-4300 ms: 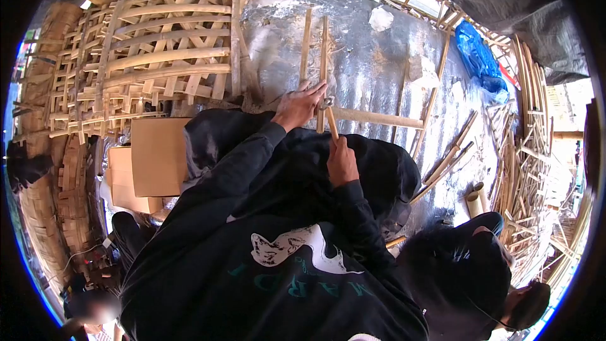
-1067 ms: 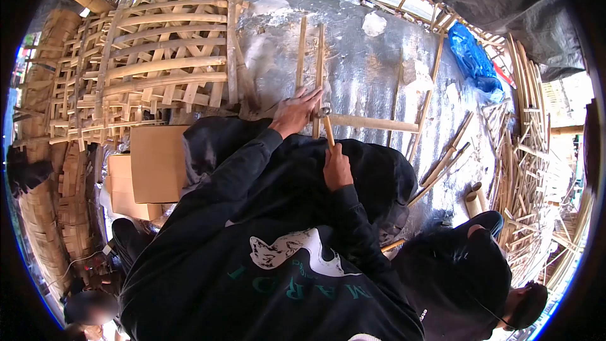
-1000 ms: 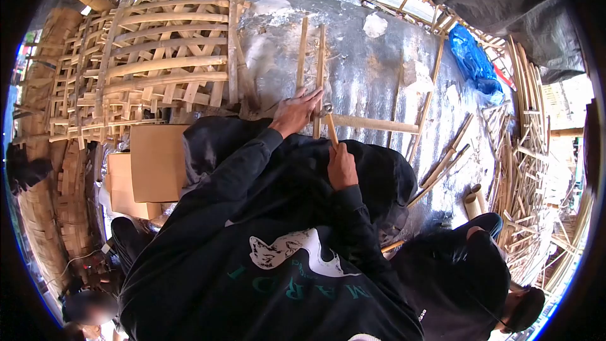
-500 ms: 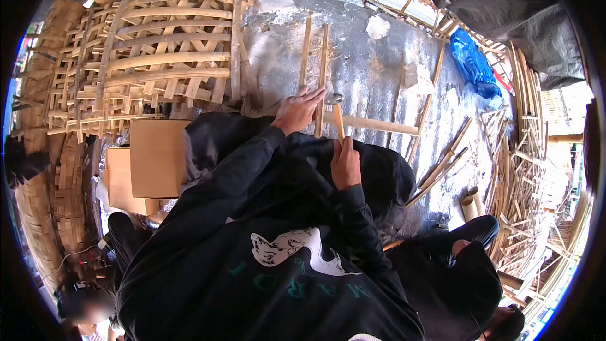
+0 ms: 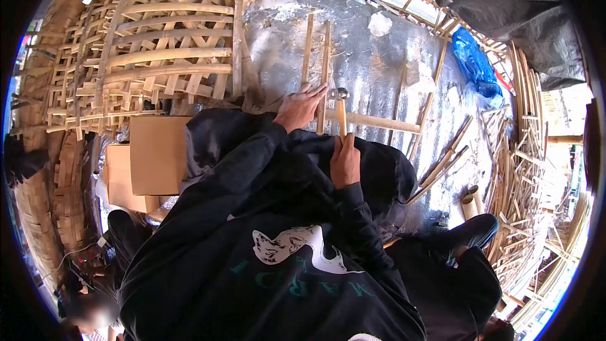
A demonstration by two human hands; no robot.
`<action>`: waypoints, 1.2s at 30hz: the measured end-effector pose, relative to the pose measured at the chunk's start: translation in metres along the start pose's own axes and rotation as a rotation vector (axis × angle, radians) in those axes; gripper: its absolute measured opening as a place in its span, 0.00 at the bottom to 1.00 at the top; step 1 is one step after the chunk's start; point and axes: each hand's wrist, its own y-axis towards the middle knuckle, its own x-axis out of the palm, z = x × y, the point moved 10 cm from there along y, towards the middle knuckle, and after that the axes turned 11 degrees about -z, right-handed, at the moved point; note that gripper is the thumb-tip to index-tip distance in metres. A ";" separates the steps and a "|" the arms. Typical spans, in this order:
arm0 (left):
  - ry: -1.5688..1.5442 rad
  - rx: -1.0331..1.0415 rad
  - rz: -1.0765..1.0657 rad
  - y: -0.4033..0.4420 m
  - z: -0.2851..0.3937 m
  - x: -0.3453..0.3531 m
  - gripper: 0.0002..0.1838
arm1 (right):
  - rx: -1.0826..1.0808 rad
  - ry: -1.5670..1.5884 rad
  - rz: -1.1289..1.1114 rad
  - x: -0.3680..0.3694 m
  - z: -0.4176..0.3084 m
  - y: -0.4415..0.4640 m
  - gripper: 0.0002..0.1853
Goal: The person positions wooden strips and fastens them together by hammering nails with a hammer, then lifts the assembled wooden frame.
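Observation:
My right hand [image 5: 345,161] is closed around the wooden handle of a hammer [image 5: 342,113], whose metal head points away from me. My left hand [image 5: 299,108] rests across two upright bamboo strips, its fingers reaching to the right one and gripping it. That bamboo strip [image 5: 326,57] stands just left of the hammer head, and the other strip [image 5: 307,47] runs beside it. A crosswise bamboo piece [image 5: 379,122] extends to the right behind the hammer handle. Whether a nail sits at my left fingertips is too small to tell.
A woven bamboo lattice panel [image 5: 170,41] is at upper left, above cardboard boxes [image 5: 158,155]. A silvery sheet [image 5: 366,57] lies under the strips. A blue plastic bag [image 5: 475,66] and piled bamboo slats [image 5: 514,183] are at right. Another person in dark clothes [image 5: 451,278] sits at lower right.
The hammer has tilted more upright, its head moving slightly up and right of the bamboo strip. My left hand stays at the strips with little change.

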 end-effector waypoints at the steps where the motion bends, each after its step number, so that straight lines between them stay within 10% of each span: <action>1: -0.001 0.003 -0.001 0.001 -0.001 0.005 0.30 | 0.022 0.042 0.040 -0.001 0.001 -0.002 0.13; 36: -0.109 -0.008 0.029 0.001 -0.003 0.001 0.28 | 0.015 -0.123 -0.040 -0.006 -0.006 0.006 0.14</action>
